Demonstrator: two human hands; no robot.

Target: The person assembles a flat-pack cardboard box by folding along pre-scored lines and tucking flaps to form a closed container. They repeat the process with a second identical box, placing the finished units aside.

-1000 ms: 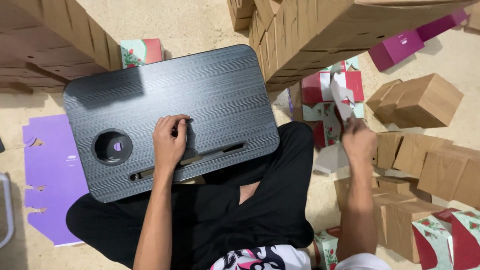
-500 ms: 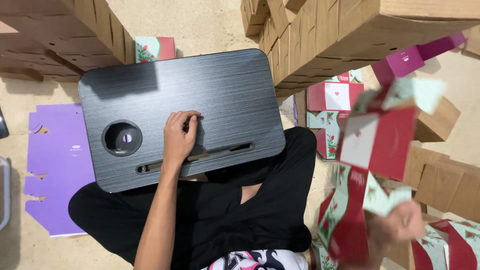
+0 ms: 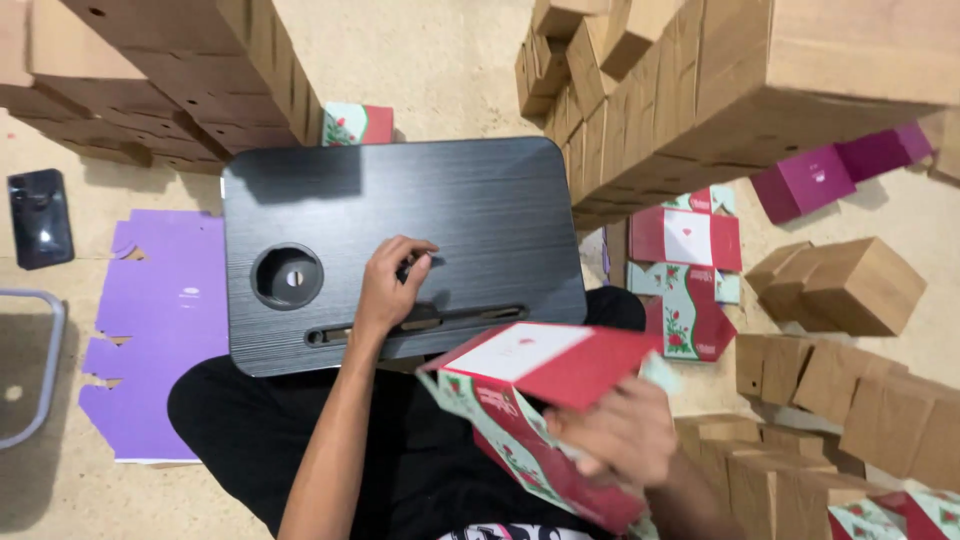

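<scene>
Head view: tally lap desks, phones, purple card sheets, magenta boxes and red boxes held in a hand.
Black lap desk: 1
Black phone: 1
Purple card sheet: 1
Magenta boxes: 2
Red box in the right hand: 1
Total: 6

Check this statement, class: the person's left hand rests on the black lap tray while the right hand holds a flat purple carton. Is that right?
Not quite. The left hand does rest on the black lap tray, but the right hand holds a red and white floral carton, not a purple one. The flat purple carton lies on the floor beside the tray, as the head view shows.
</scene>
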